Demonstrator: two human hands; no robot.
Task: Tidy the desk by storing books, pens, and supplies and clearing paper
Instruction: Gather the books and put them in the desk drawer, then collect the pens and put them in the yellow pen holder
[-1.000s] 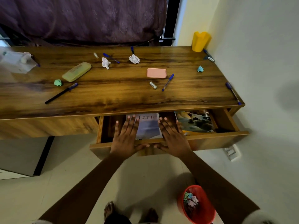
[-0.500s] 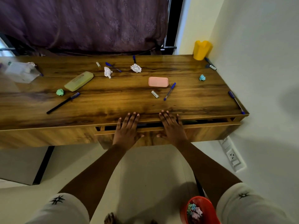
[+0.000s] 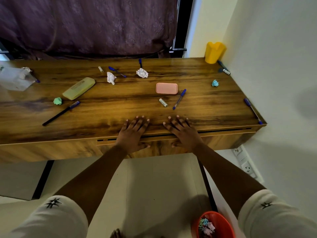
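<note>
The left hand (image 3: 133,136) and right hand (image 3: 183,134) press flat, fingers straight, gripping nothing, on the nearly closed drawer (image 3: 159,149). On the desk (image 3: 120,107) lie two cases (image 3: 78,88) and four loose crumpled papers (image 3: 142,73). The drawer's contents are hidden.

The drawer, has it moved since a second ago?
Yes. The drawer has slid in under the desk, from wide open to nearly shut, left hand and right hand pressing on it.
</note>
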